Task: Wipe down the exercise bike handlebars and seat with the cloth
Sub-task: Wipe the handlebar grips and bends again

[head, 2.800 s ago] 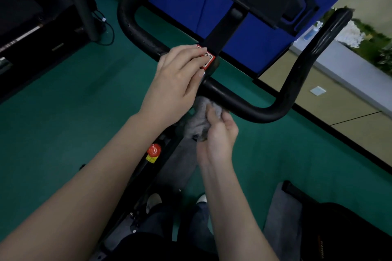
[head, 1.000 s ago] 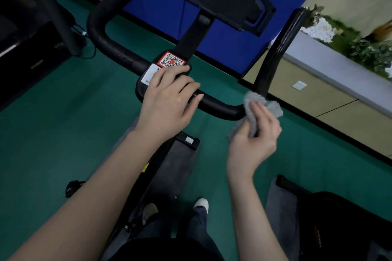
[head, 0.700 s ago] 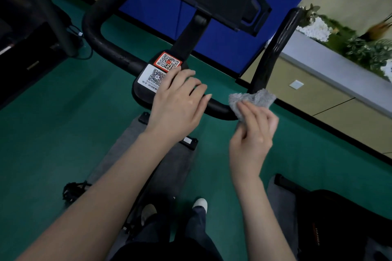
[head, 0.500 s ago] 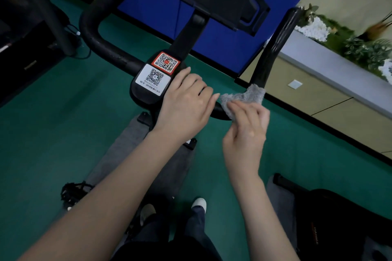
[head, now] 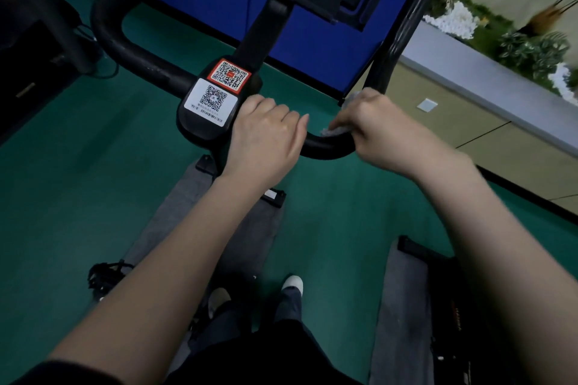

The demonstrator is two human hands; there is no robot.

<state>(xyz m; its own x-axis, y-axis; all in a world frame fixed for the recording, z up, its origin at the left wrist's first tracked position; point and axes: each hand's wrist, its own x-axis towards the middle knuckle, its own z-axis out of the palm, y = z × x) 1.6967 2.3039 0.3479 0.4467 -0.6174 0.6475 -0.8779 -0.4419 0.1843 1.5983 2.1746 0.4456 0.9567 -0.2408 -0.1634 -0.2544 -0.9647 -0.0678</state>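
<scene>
Right hand clutches a crumpled grey cloth against the black padded handlebar, left hand gripping the bar; unseen seat likely left to wipe.

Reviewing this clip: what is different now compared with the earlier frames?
The right hand, gripping the cloth throughout, moved from under the centre of the handlebar out to its right bend and now presses the cloth on top of the bar. The left hand slid right off the QR stickers, uncovering them, and now holds the bar beside them. The handlebar itself stayed put.
</scene>
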